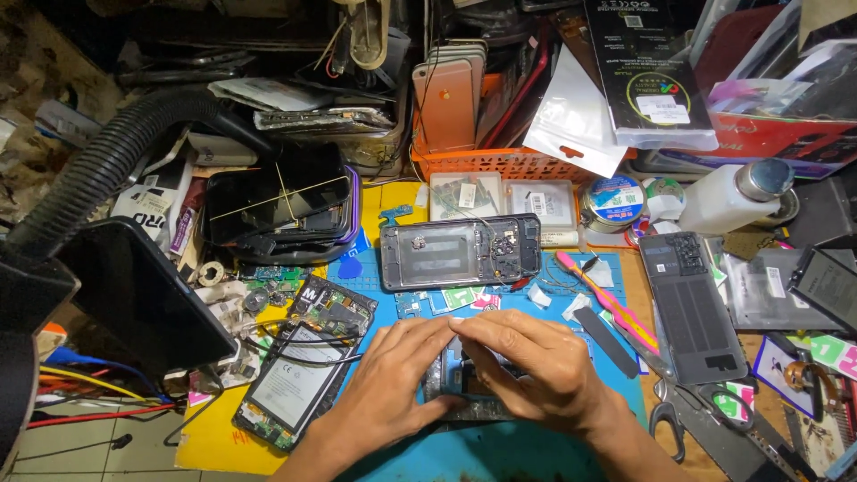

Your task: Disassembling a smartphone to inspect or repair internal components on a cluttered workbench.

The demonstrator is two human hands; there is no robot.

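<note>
Head view: an opened phone lies on the blue mat near the middle, mostly hidden under both hands. Its dark body shows in the gap between them. The left hand lies flat over the phone's left side, fingers stretched to the right and pressing down. The right hand covers the right side, fingers bent and pointing left, their tips meeting the left hand's fingers over the phone. Neither hand lifts it; both hold it against the mat. Just beyond, a second phone frame lies open. Left of the hands rests a phone with its battery showing. Far behind, an orange basket holds upright phones and flat packets. Scissors lie to the right.
</note>
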